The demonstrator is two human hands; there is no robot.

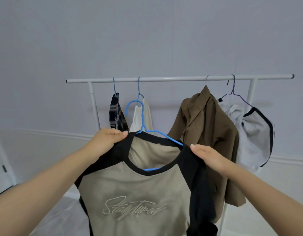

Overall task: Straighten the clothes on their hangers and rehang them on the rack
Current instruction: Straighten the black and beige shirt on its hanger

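Left hand (107,139) and right hand (207,155) pinching shoulders of beige-black shirt (135,193). On blue hanger (142,126), off white rack (164,79).

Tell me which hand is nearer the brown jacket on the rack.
Right. The right hand grips the shirt shoulder just in front of the brown jacket; the left hand holds the opposite shoulder, farther left.

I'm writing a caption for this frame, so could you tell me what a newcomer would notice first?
The eye lands on the beige and black shirt on a blue hanger, held up front and centre by the left hand and right hand. Behind it, a white rack carries four garments, the rumpled brown jacket most prominent.
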